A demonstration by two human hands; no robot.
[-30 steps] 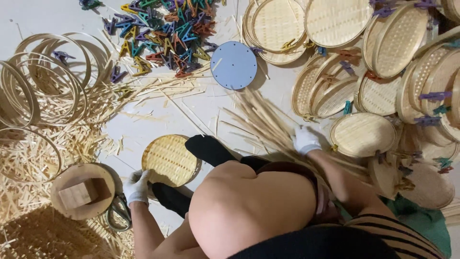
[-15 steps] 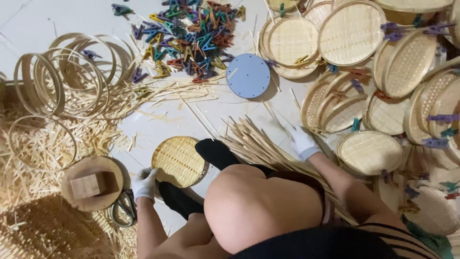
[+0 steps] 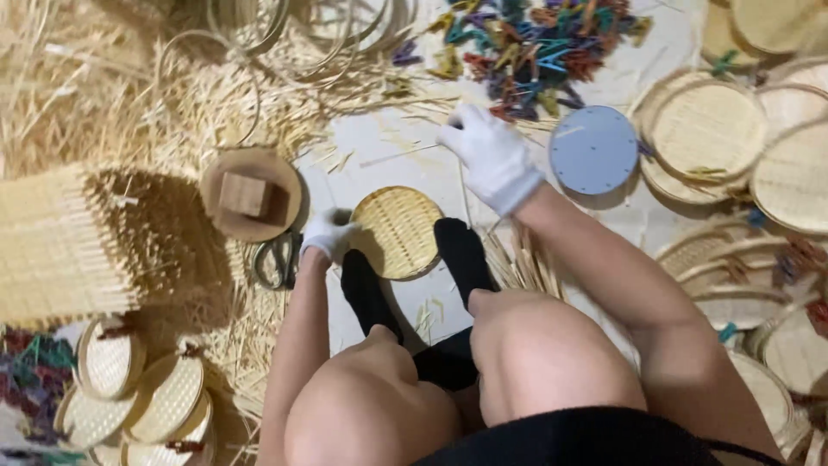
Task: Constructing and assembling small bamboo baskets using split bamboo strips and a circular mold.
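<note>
Now | our left hand (image 3: 326, 233) grips woven disc (image 3: 398, 231) edge | right hand (image 3: 490, 155) closes on thin bamboo strip (image 3: 405, 154) above floor (image 3: 379, 142)

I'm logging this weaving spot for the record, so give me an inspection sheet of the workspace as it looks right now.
Surface: pale floor, strewn with straw.
Job's things: round woven disc between two black-socked feet; left hand, white-gloved, at its edge.
Clutter: colourful clips; blue-grey disc; scissors; wooden block on round base; bamboo hoops.
Hands: right hand, gloved, fingers over thin splints; whether it grips one is unclear.
Cables: nothing seen.
Surroundings: finished baskets on the right of the picture, more at lower left.
</note>
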